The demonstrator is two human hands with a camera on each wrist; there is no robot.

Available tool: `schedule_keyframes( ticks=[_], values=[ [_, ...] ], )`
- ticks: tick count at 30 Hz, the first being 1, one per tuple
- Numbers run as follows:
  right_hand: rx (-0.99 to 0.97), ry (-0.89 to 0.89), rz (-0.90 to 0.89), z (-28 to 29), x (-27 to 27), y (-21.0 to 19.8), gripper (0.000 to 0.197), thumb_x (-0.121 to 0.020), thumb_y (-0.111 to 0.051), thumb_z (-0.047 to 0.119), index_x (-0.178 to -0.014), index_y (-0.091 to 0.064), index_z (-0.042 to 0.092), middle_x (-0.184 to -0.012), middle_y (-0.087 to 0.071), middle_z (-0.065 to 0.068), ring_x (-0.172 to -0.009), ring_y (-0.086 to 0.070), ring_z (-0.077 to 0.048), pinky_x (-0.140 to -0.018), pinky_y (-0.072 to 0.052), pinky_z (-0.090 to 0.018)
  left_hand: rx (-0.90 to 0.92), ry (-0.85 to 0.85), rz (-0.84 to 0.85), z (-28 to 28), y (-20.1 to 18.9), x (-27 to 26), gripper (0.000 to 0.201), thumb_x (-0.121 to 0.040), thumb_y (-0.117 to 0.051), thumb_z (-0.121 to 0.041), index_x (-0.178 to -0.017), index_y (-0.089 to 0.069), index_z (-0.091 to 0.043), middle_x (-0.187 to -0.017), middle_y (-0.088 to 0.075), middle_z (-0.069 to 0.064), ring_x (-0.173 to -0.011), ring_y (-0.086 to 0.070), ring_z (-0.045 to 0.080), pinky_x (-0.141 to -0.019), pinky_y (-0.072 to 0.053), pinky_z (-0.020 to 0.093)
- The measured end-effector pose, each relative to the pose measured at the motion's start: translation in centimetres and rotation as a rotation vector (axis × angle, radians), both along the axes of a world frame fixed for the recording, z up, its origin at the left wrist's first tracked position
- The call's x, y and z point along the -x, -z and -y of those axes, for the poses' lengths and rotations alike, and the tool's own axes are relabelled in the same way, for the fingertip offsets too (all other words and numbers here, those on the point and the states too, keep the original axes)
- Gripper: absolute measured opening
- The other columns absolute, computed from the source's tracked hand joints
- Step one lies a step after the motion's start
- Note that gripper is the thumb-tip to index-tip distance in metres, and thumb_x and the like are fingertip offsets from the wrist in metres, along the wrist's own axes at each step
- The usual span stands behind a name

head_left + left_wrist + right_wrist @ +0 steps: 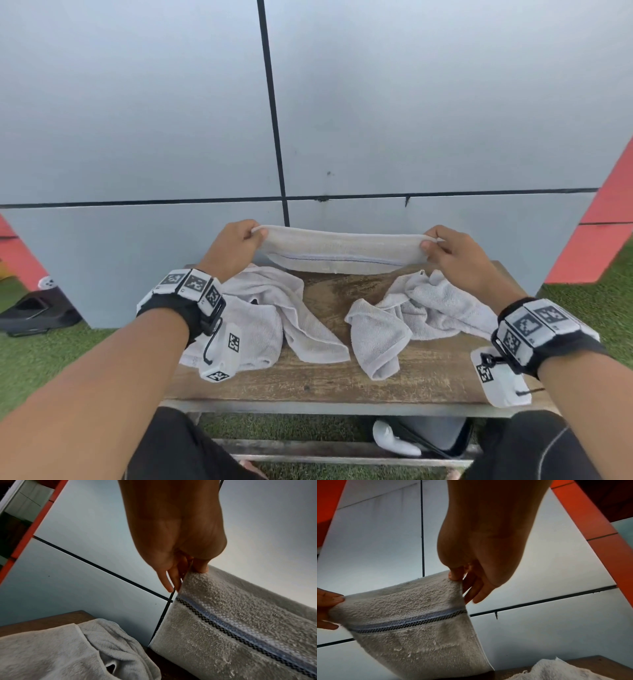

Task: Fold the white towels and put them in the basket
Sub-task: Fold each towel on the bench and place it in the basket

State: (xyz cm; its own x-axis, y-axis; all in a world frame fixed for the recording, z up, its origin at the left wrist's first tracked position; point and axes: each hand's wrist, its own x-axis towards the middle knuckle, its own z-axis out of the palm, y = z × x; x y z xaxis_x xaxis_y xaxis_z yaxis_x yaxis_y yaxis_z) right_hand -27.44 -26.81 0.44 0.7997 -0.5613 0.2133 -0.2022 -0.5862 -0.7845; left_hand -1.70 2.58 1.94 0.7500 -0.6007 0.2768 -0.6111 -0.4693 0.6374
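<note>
A white towel (342,251) with a blue and black woven stripe hangs stretched between both hands above the far edge of the wooden table (325,380). My left hand (236,246) pinches its left top corner, thumb in front. My right hand (452,250) pinches the right top corner. In the left wrist view the thumb presses the towel (240,615) edge against the fingers (173,580). In the right wrist view the towel (412,622) hangs doubled, its lower edge near the tabletop. No basket is in view.
Two crumpled white towels lie on the table, one at the left (270,318) and one at the right (414,315). A grey panelled wall (411,120) stands right behind the table. Green turf surrounds it, and a grey case (431,435) sits underneath.
</note>
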Motion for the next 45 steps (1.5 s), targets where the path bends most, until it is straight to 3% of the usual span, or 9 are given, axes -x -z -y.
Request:
schedule_keyframes(
  ticks=[4,9,13,19,26,32,36,41,45],
  values=[
    [-0.041,-0.052,-0.02,-1.5,2.6,-1.1,0.012,-0.101,-0.056,0.021,-0.092,-0.062,0.017,-0.086,-0.074,-0.017,-0.079,-0.07,-0.041,-0.081,-0.057,-0.053,-0.053,0.046,-0.046,-2.2,-0.2,1.8,0.03,-0.103,-0.05,-0.026,-0.087,-0.062,-0.004,-0.087,-0.07,0.02,-0.08,-0.069,0.038,-0.082,-0.055,0.053],
    [-0.178,-0.169,-0.213,-2.4,5.0,-2.4,0.016,-0.1,-0.058,0.019,-0.097,-0.065,0.006,-0.095,-0.074,-0.015,-0.076,-0.073,-0.034,-0.075,-0.06,-0.037,-0.192,0.119,-0.31,-4.4,-0.4,4.4,0.029,-0.104,-0.052,-0.022,-0.1,-0.068,0.002,-0.095,-0.073,0.022,-0.082,-0.073,0.04,-0.084,-0.058,0.046],
    [-0.325,-0.271,-0.458,-2.8,6.0,-2.2,0.021,-0.1,-0.058,0.02,-0.112,-0.065,0.004,-0.098,-0.077,-0.014,-0.083,-0.075,-0.035,-0.077,-0.061,-0.036,-0.323,0.188,-0.599,-5.9,0.3,5.6,0.025,-0.104,-0.051,-0.018,-0.107,-0.068,0.0,-0.095,-0.074,0.013,-0.073,-0.071,0.025,-0.072,-0.062,0.033],
    [-0.381,-0.271,-0.583,-2.9,4.9,0.3,0.025,-0.101,-0.057,0.019,-0.117,-0.06,0.0,-0.103,-0.075,-0.019,-0.09,-0.074,-0.036,-0.084,-0.061,-0.042,-0.389,0.177,-0.714,-5.6,3.2,4.5,0.027,-0.104,-0.053,-0.019,-0.115,-0.068,0.0,-0.111,-0.073,0.02,-0.096,-0.071,0.036,-0.095,-0.054,0.053],
    [-0.535,-0.418,-0.792,-0.8,2.3,1.4,0.022,-0.1,-0.058,0.02,-0.115,-0.066,0.007,-0.107,-0.073,-0.022,-0.077,-0.072,-0.027,-0.074,-0.061,-0.035,-0.499,0.246,-0.983,-3.3,4.1,1.7,0.028,-0.103,-0.052,-0.016,-0.12,-0.064,0.002,-0.108,-0.074,0.019,-0.086,-0.075,0.026,-0.073,-0.062,0.033],
    [-0.429,-0.246,-0.606,3.0,-2.8,4.2,0.018,-0.101,-0.056,0.019,-0.101,-0.062,0.002,-0.091,-0.072,-0.024,-0.072,-0.07,-0.032,-0.056,-0.058,-0.035,-0.395,0.139,-0.773,1.1,7.1,-2.9,0.023,-0.104,-0.052,-0.019,-0.105,-0.067,-0.001,-0.085,-0.071,0.01,-0.072,-0.068,0.024,-0.058,-0.054,0.03],
    [-0.293,-0.077,-0.386,6.0,-8.1,6.8,0.017,-0.1,-0.058,0.014,-0.095,-0.064,-0.001,-0.092,-0.072,-0.027,-0.074,-0.072,-0.042,-0.074,-0.06,-0.055,-0.231,0.01,-0.456,5.2,10.1,-7.4,0.024,-0.102,-0.053,-0.021,-0.09,-0.067,-0.006,-0.071,-0.063,0.011,-0.057,-0.061,0.024,-0.049,-0.047,0.03],
    [-0.029,0.096,-0.37,10.3,-15.7,9.9,0.021,-0.095,-0.06,0.012,-0.076,-0.061,0.002,-0.066,-0.066,-0.013,-0.06,-0.064,-0.027,-0.055,-0.051,-0.023,-0.244,-0.082,-0.138,10.8,12.0,-12.9,0.037,-0.099,-0.054,-0.023,-0.063,-0.05,-0.013,-0.055,-0.047,0.0,-0.063,-0.06,0.031,-0.064,-0.048,0.036],
    [0.059,0.166,-0.429,13.8,-21.3,12.4,0.019,-0.091,-0.062,0.015,-0.076,-0.062,0.004,-0.066,-0.057,-0.004,-0.072,-0.052,-0.024,-0.056,-0.037,-0.025,-0.282,-0.118,-0.146,15.0,14.5,-17.2,0.034,-0.098,-0.054,-0.024,-0.073,-0.06,-0.002,-0.061,-0.054,0.007,-0.061,-0.051,0.025,-0.061,-0.039,0.031]
  ],
)
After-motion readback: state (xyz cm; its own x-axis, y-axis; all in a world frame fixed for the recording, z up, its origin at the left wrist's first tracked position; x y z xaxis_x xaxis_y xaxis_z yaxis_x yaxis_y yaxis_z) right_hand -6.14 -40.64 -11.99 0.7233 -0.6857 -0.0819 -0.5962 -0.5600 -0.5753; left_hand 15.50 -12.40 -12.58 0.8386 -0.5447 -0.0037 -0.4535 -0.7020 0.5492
